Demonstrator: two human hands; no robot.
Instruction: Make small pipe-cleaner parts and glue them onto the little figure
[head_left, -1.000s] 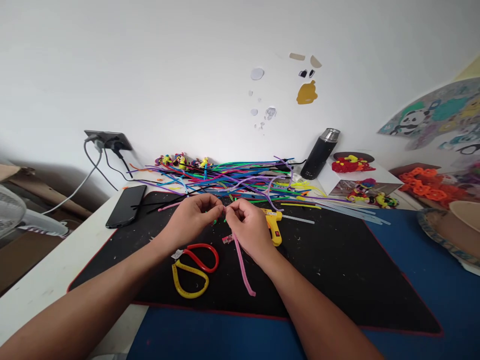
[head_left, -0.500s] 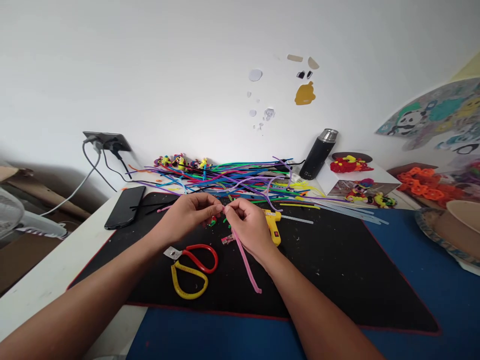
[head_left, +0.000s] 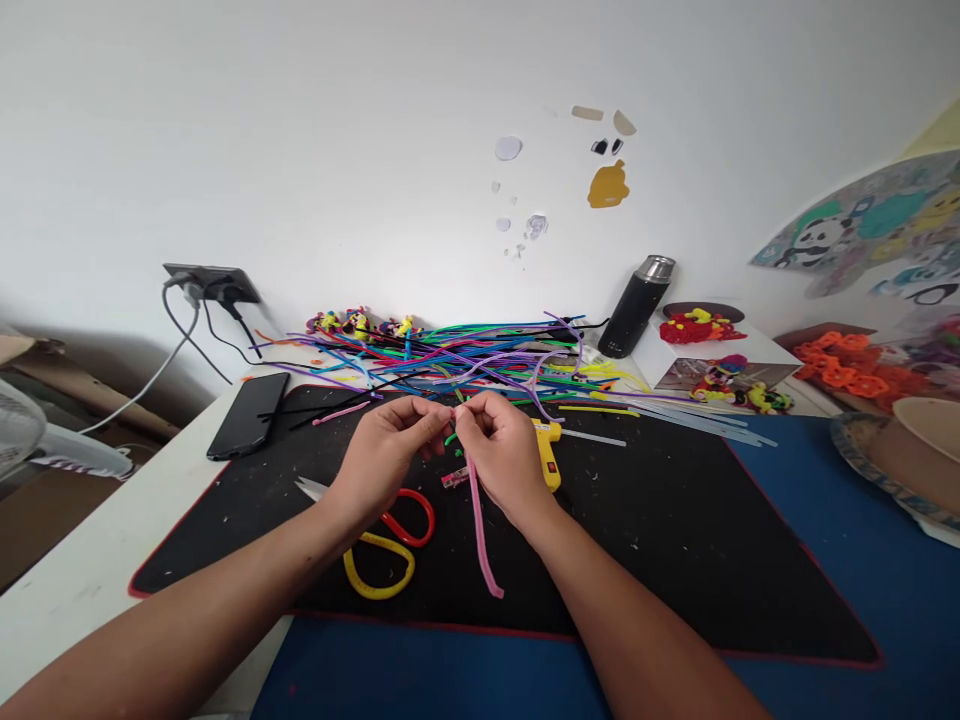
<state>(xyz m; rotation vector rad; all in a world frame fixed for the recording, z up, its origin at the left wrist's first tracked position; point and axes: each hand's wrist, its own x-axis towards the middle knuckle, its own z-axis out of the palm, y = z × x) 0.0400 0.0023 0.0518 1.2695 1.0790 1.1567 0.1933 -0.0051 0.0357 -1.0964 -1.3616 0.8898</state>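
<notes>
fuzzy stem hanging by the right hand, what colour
The fuzzy stem is pink; head view.

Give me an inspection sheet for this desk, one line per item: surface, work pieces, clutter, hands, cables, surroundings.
Surface: black mat with a red edge; pale specks on it.
Work pieces: pink stem hanging below the right hand; scissors partly hidden by the left arm; yellow glue gun partly behind the right hand.
Clutter: heap of coloured stems along the wall; phone at the left.
Hands: fingertips together; right pinches the pink stem; the left hand is pinched, its grip hidden.
Cables: dark and pale ones plugged into the wall socket.
Surroundings: black flask beside a white box.
</notes>
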